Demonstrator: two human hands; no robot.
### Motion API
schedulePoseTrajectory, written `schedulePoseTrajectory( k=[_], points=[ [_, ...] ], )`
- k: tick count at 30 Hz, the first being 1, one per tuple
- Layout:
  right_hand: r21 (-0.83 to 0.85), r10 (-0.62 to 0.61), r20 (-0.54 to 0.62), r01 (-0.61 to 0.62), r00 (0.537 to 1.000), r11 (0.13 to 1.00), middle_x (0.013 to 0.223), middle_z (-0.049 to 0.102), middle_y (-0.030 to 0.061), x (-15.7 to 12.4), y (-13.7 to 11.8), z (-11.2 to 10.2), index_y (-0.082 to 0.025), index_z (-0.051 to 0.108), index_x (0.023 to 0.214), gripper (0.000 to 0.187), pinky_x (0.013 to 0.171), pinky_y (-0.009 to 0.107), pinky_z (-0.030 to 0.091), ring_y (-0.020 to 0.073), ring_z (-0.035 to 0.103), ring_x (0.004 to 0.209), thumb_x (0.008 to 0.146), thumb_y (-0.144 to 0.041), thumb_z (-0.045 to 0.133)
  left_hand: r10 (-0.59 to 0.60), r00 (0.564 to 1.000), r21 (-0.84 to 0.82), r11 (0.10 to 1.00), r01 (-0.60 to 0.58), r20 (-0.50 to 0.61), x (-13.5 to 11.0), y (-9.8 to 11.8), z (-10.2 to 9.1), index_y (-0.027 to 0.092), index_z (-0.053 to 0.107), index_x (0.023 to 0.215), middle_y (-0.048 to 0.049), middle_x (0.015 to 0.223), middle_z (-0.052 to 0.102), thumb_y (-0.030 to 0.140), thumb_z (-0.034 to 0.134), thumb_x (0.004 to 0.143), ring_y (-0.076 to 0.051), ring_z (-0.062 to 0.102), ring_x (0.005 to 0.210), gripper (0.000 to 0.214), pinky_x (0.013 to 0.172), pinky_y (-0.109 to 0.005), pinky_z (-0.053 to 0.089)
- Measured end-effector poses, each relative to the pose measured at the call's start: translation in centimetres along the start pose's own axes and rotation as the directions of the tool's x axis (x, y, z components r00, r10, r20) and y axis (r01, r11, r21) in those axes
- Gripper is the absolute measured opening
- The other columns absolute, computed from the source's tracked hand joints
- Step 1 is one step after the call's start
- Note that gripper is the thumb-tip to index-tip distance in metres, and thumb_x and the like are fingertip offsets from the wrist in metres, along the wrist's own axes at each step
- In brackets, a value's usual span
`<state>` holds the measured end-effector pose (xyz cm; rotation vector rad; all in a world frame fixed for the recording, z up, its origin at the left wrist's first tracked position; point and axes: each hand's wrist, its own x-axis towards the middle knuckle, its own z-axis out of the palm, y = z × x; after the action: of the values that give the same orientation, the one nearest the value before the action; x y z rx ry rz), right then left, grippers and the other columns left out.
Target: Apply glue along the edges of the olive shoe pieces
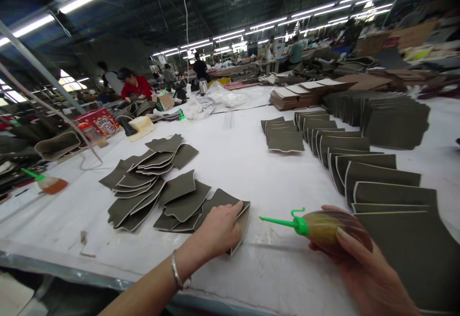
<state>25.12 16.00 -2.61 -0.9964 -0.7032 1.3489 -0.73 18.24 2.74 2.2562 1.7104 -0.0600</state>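
My right hand [354,249] is wrapped round a squeeze bottle [334,230] of amber liquid. Its long green nozzle points left, and a small green cap hangs open above it. My left hand [219,227] is closed on the right edge of a dark olive sheet piece [221,198], with the index finger lying on top; the thumb is mostly hidden. A paler face of the material shows along that edge. Left of this hand lies a loose heap of similar pieces [143,182] with light cut edges. The nozzle tip is apart from the held piece.
Overlapping rows of olive pieces [388,177] run along the right of the white table [230,163]. Brown stacks [298,96] stand behind. Another green-tipped bottle [53,184] lies at the left, near a red box [98,122]. A person in red [138,86] works beyond.
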Motion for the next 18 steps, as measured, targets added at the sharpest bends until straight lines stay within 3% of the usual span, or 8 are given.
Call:
schedulePoseTrajectory(
  k=[2, 4, 8, 12, 18],
  points=[
    [-0.146, -0.084, 0.04, 0.089, 0.996, 0.985, 0.102, 0.069, 0.0093, 0.1, -0.8, -0.2, -0.027, 0.059, 0.118, 0.058, 0.067, 0.037, 0.061, 0.0294, 0.068, 0.084, 0.068, -0.046, 0.081, 0.057, 0.998, -0.083, 0.995, -0.058, -0.012, 0.1, -0.9, -0.1, 0.022, 0.045, 0.142, -0.0075, 0.124, 0.065, 0.012, 0.042, 0.079, -0.026, 0.062, 0.111, 0.064, 0.097, -0.038, 0.047],
    [-0.353, -0.179, 0.1, 0.203, 0.979, 0.913, 0.101, 0.069, 0.0081, 0.2, -1.7, 0.1, -0.028, 0.056, 0.121, 0.061, 0.071, 0.036, 0.06, 0.0295, 0.068, 0.086, 0.069, -0.048, 0.08, 0.079, 0.997, -0.126, 0.989, -0.08, -0.013, 0.2, -1.2, -0.1, 0.026, 0.045, 0.142, -0.0043, 0.128, 0.064, 0.012, 0.043, 0.078, -0.025, 0.062, 0.111, 0.066, 0.097, -0.036, 0.047],
    [-0.681, -0.322, 0.328, 0.458, 0.888, 0.571, 0.106, 0.066, 0.0052, 0.4, -2.9, 1.5, -0.028, 0.055, 0.119, 0.053, 0.076, 0.032, 0.056, 0.0259, 0.068, 0.088, 0.075, -0.048, 0.076, 0.08, 0.997, -0.178, 0.981, -0.082, -0.016, 0.5, -1.2, 0.0, 0.027, 0.052, 0.138, -0.0033, 0.128, 0.064, 0.012, 0.043, 0.076, -0.026, 0.063, 0.11, 0.064, 0.097, -0.038, 0.048],
    [-0.725, -0.366, 0.482, 0.597, 0.796, 0.344, 0.111, 0.061, 0.0027, 0.9, -2.4, 2.9, -0.029, 0.051, 0.121, 0.046, 0.082, 0.03, 0.052, 0.0219, 0.065, 0.092, 0.083, -0.047, 0.07, 0.083, 0.996, -0.211, 0.974, -0.084, -0.016, 0.7, -1.4, 0.0, 0.027, 0.054, 0.137, -0.0034, 0.131, 0.061, 0.014, 0.042, 0.076, -0.028, 0.061, 0.115, 0.063, 0.1, -0.041, 0.046],
    [-0.669, -0.41, 0.6, 0.712, 0.687, 0.213, 0.11, 0.058, 0.0024, 1.5, -2.0, 4.6, -0.026, 0.05, 0.119, 0.039, 0.083, 0.026, 0.048, 0.0187, 0.06, 0.095, 0.087, -0.036, 0.068, 0.073, 0.997, -0.255, 0.964, -0.074, -0.014, 0.7, -1.8, 0.2, 0.029, 0.053, 0.137, -0.0011, 0.13, 0.062, 0.016, 0.044, 0.077, -0.026, 0.061, 0.115, 0.062, 0.101, -0.039, 0.045]
  ],
)
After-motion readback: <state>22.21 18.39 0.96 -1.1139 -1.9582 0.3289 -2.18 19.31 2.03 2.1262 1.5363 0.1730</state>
